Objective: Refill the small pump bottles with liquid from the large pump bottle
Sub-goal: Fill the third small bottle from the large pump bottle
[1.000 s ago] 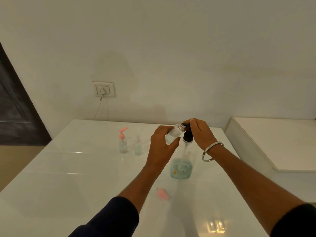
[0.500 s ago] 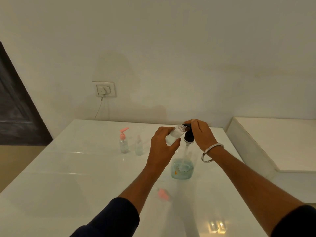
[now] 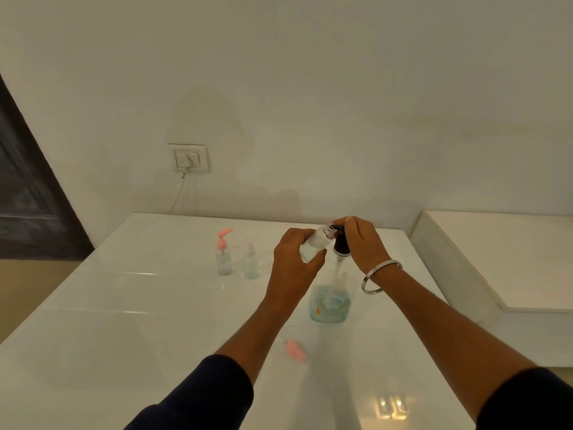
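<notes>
**A:** On the white tabletop (image 3: 130, 321), the large pump bottle (image 3: 330, 302) stands upright, blue liquid low in its base. Which step is this?

**B:** The filling itself, by the look of it. The right hand (image 3: 362, 246) curls its grip over the black pump head (image 3: 341, 243) atop the large bottle; the left hand (image 3: 294, 268) holds its grip round an uncapped small bottle (image 3: 314, 245), tilted, mouth right at the nozzle.

**A:** And the others?

**B:** Well left of the large bottle stand a small bottle with a pink pump (image 3: 224, 254) and a clear one (image 3: 251, 262) beside it. A loose pink pump (image 3: 294, 350) lies just in front of the large bottle.

**A:** The next move?

**B:** Likely steady presses, mouth kept under the nozzle, then screwing that pink pump back on.
</notes>
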